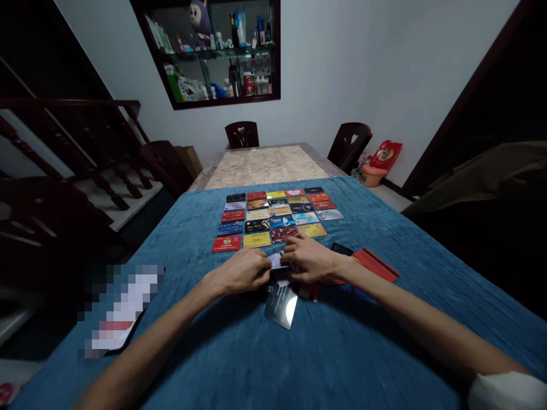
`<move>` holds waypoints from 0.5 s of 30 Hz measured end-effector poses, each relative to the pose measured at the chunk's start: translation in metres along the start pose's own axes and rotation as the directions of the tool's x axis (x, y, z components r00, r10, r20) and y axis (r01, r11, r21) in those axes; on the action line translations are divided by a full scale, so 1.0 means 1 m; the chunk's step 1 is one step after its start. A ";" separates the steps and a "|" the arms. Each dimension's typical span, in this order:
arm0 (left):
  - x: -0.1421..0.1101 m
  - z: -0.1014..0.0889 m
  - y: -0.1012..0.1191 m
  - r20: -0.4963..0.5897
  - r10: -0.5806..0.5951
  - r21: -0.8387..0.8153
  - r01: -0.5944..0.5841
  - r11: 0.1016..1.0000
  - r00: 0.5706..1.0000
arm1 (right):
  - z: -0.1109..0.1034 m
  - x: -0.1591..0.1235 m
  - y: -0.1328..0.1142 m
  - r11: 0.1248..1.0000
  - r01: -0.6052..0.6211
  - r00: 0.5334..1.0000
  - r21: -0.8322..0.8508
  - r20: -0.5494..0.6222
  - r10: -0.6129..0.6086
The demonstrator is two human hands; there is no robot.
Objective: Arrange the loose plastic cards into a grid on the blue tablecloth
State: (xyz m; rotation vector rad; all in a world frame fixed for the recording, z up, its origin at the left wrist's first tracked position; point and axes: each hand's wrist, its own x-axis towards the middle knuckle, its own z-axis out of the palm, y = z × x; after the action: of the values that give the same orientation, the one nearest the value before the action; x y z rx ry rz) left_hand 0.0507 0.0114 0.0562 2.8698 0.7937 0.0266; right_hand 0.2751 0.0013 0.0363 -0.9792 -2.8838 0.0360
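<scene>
My left hand (245, 270) and my right hand (308, 259) are close together over the front of the blue cloth. Between them is a whitish card (276, 260), with fingers of both hands closed on its ends. Just below lies a shiny dark grey card (282, 304), tilted on the cloth. More loose cards lie partly hidden under my right hand. To its right are a red card with a black stripe (378, 265) and a black card (342, 249). Beyond my hands, several coloured cards stand in neat rows, among them a yellow card (257, 240) and a red card (227, 244).
A blue cloth (333, 353) covers the near part of the table; a patterned tabletop (265, 165) shows behind. A phone-like object (128, 307), blurred out, lies at left. Chairs (242, 135) stand around the table. A wall cabinet (222, 57) holds bottles and a plush toy.
</scene>
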 end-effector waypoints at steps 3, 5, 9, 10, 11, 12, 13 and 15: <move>0.002 0.003 -0.003 -0.041 -0.038 0.012 0.038 0.999 0.998 | 0.003 0.002 0.006 0.999 -0.035 0.999 -0.019 0.000 0.035; 0.002 0.004 -0.004 -0.060 -0.067 0.002 0.067 0.998 0.996 | 0.004 0.002 0.009 0.998 -0.059 0.998 -0.024 -0.010 0.059; 0.004 0.006 -0.008 -0.110 -0.107 -0.046 0.102 0.994 0.988 | 0.005 0.002 0.014 0.994 -0.114 0.992 -0.006 -0.051 0.113; 0.004 0.006 -0.009 -0.131 -0.107 -0.062 0.100 0.993 0.985 | 0.005 0.002 0.016 0.992 -0.126 0.989 0.007 -0.074 0.126; 0.005 0.007 -0.010 -0.157 -0.108 -0.079 0.097 0.992 0.982 | 0.006 0.002 0.017 0.990 -0.137 0.986 0.022 -0.099 0.138; 0.005 0.008 -0.012 -0.182 -0.110 -0.095 0.094 0.991 0.977 | 0.007 0.001 0.019 0.989 -0.146 0.981 0.038 -0.123 0.150; 0.005 0.009 -0.013 -0.211 -0.116 -0.111 0.094 0.989 0.971 | 0.007 0.001 0.020 0.986 -0.155 0.976 0.055 -0.144 0.162; 0.006 0.010 -0.014 -0.264 -0.133 -0.145 0.097 0.985 0.955 | 0.009 0.001 0.023 0.981 -0.170 0.968 0.096 -0.173 0.184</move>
State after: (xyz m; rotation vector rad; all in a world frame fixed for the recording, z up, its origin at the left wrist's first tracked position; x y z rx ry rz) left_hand 0.0490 0.0245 0.0444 2.7248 0.9674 0.4525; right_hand 0.2875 0.0203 0.0259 -1.1574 -2.6034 0.0717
